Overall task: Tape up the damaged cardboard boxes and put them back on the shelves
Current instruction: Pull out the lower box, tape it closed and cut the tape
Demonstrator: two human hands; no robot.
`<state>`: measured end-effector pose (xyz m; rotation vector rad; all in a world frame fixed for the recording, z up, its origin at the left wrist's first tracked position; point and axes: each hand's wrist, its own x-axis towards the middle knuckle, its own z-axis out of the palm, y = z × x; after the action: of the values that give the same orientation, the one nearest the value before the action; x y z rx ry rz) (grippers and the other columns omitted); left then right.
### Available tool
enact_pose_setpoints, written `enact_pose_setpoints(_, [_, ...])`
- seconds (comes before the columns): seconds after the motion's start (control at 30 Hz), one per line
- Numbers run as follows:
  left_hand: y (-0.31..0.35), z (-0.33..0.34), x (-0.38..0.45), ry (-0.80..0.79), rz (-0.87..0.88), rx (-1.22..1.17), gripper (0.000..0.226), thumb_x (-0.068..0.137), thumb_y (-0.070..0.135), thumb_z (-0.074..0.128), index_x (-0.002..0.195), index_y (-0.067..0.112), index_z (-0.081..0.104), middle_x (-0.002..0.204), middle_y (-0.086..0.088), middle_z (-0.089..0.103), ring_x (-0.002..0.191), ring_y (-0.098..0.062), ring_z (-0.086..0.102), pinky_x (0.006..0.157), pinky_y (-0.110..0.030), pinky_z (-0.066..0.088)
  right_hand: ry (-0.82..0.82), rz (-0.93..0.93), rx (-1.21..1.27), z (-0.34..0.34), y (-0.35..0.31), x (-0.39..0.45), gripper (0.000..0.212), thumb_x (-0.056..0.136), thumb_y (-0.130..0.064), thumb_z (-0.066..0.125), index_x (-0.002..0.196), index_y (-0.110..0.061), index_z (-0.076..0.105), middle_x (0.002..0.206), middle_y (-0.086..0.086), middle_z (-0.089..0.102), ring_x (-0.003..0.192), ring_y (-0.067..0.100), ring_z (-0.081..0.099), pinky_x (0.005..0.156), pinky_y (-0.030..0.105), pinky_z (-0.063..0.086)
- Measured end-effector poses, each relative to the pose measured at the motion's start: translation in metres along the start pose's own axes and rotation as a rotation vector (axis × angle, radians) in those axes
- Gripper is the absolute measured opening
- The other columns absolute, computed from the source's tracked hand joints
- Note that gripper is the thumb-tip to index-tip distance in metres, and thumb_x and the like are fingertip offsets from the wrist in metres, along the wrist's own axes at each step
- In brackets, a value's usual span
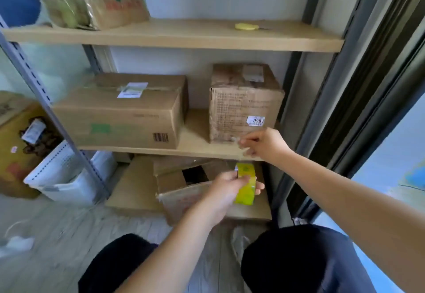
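Two hands, left hand [224, 188] fingers gripping tape roll [246, 184], right hand [262, 142] pinching tape end (blurred)

Two boxes on the middle shelf [197, 148] — wide box [119, 113] left, tall box [241, 106] right.

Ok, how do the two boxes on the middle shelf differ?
The left box is long and low; the right box is narrower and taller. The left box looks smooth with crisp edges and a barcode; the right box is creased and worn, with a small white sticker. The right hand is at the right box's lower front edge; nothing touches the left box. Both are brown cardboard, closed, upright.
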<state>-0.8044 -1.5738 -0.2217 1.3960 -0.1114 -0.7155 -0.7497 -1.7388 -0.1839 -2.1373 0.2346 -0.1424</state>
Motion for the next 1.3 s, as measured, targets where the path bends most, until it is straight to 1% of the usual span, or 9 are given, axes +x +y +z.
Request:
enact_pose_setpoints(0.13, [-0.085, 0.009, 0.016, 0.115, -0.215, -0.062, 0.036, 0.107, 0.031, 0.041, 0.116, 0.001, 0.059, 0.073, -0.006, 0.074, 0.06, -0.013, 0.07, 0.063, -0.026, 0.056, -0.095, 0.088, 0.116, 0.026, 0.068, 0.002, 0.015, 0.095, -0.008, 0.064, 0.091, -0.01, 0.078, 0.079, -0.002, 0.076, 0.073, 0.014, 0.072, 0.065, 0.026, 0.058])
enact_pose_setpoints(0.2, [-0.109, 0.009, 0.032, 0.109, -0.26, 0.08, 0.04, 0.107, 0.031, 0.042, 0.12, -0.004, 0.056, 0.091, -0.015, 0.072, 0.084, -0.026, 0.073, 0.074, -0.029, 0.053, -0.222, 0.128, 0.156, 0.037, 0.096, -0.003, 0.014, 0.095, -0.012, 0.064, 0.099, -0.008, 0.077, 0.079, 0.0, 0.076, 0.071, 0.01, 0.072, 0.063, 0.023, 0.058])
enact_pose_setpoints(0.27, [-0.125, -0.001, 0.048, 0.194, -0.281, 0.42, 0.048, 0.105, 0.035, 0.045, 0.132, -0.004, 0.051, 0.121, -0.021, 0.062, 0.117, -0.035, 0.06, 0.09, -0.033, 0.045, -0.326, 0.153, 0.158, 0.044, 0.118, -0.014, 0.012, 0.093, -0.015, 0.067, 0.097, -0.014, 0.078, 0.083, 0.003, 0.077, 0.073, 0.009, 0.072, 0.065, 0.021, 0.057])
enact_pose_setpoints(0.4, [-0.13, -0.04, 0.087, 0.541, 0.078, 1.146, 0.034, 0.094, 0.023, 0.058, 0.127, 0.013, 0.055, 0.124, -0.008, 0.055, 0.117, -0.029, 0.051, 0.094, -0.038, 0.044, -0.423, 0.153, 0.106, 0.053, 0.16, -0.02, 0.014, 0.088, -0.009, 0.071, 0.081, -0.019, 0.078, 0.078, 0.0, 0.077, 0.075, 0.009, 0.073, 0.069, 0.016, 0.055])
enact_pose_setpoints(0.5, [-0.122, -0.068, 0.123, 0.418, 0.339, 1.502, 0.047, 0.091, 0.023, 0.058, 0.137, 0.02, 0.052, 0.138, -0.008, 0.046, 0.129, -0.029, 0.042, 0.1, -0.04, 0.041, -0.513, 0.075, -0.012, 0.056, 0.172, -0.004, 0.014, 0.087, -0.016, 0.073, 0.082, -0.029, 0.077, 0.079, -0.011, 0.076, 0.078, 0.003, 0.072, 0.076, 0.013, 0.052])
enact_pose_setpoints(0.63, [-0.122, -0.096, 0.172, 0.26, 0.161, 1.726, 0.072, 0.095, 0.041, 0.054, 0.157, 0.027, 0.021, 0.161, -0.015, 0.014, 0.147, -0.037, 0.017, 0.113, -0.049, 0.032, -0.521, 0.052, -0.068, 0.064, 0.188, 0.024, 0.025, 0.088, -0.017, 0.073, 0.078, -0.04, 0.072, 0.076, -0.017, 0.075, 0.075, -0.002, 0.071, 0.074, 0.008, 0.05])
enact_pose_setpoints(0.87, [-0.169, -0.125, 0.225, 0.14, 0.189, 1.822, 0.072, 0.102, 0.052, 0.033, 0.157, 0.034, -0.008, 0.166, -0.009, -0.012, 0.153, -0.033, -0.01, 0.122, -0.055, 0.004, -0.582, 0.151, 0.055, 0.097, 0.224, 0.055, 0.017, 0.091, -0.022, 0.07, 0.085, -0.036, 0.078, 0.083, -0.007, 0.077, 0.078, 0.006, 0.073, 0.074, 0.014, 0.055])
enact_pose_setpoints(1.13, [-0.179, -0.126, 0.237, 0.267, 0.268, 1.696, 0.068, 0.096, 0.039, 0.046, 0.157, 0.037, 0.015, 0.167, -0.005, 0.011, 0.153, -0.028, 0.009, 0.121, -0.051, 0.009, -0.461, 0.193, 0.241, 0.12, 0.209, 0.094, 0.014, 0.095, -0.016, 0.063, 0.102, -0.021, 0.073, 0.093, 0.006, 0.074, 0.08, 0.012, 0.066, 0.069, 0.016, 0.052])
enact_pose_setpoints(1.3, [-0.166, -0.119, 0.218, 0.326, 0.381, 1.4, 0.052, 0.09, 0.024, 0.042, 0.141, 0.017, 0.048, 0.149, -0.013, 0.041, 0.14, -0.035, 0.034, 0.116, -0.049, 0.024, -0.422, 0.272, 0.268, 0.123, 0.196, 0.113, 0.025, 0.099, -0.015, 0.056, 0.119, -0.005, 0.067, 0.099, 0.009, 0.07, 0.079, 0.01, 0.065, 0.075, 0.018, 0.052])
